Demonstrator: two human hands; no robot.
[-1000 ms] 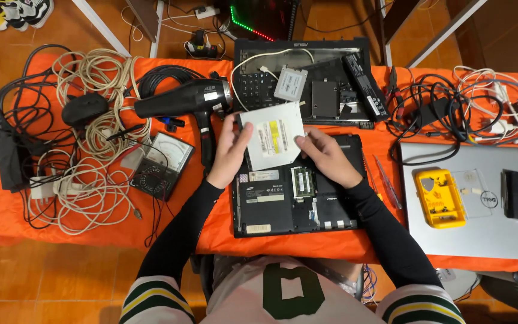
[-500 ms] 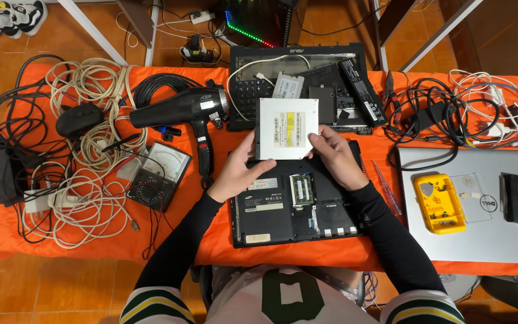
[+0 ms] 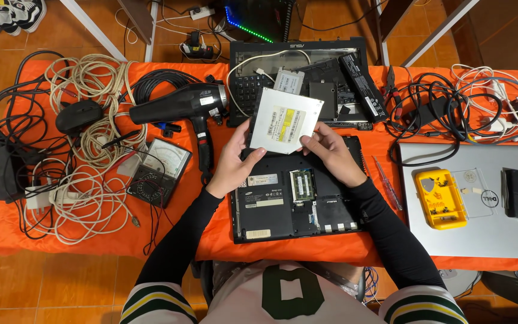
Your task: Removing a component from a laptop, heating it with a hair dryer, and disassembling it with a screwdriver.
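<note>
Optical drive (image 3: 285,122) gripped by left hand (image 3: 235,161) and right hand (image 3: 330,153) — now raised, tilted further, above opened laptop (image 3: 295,195).

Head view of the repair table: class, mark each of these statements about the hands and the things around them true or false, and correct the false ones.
1. Both hands hold the silver optical drive. True.
2. The left hand grips the black hair dryer. False: the dryer lies untouched on the orange table.
3. An open black laptop lies underside up beneath the hands. True.
4. The yellow case sits on the floor. False: it rests on the silver laptop.
5. The right hand is empty. False: it holds the drive's edge.
</note>
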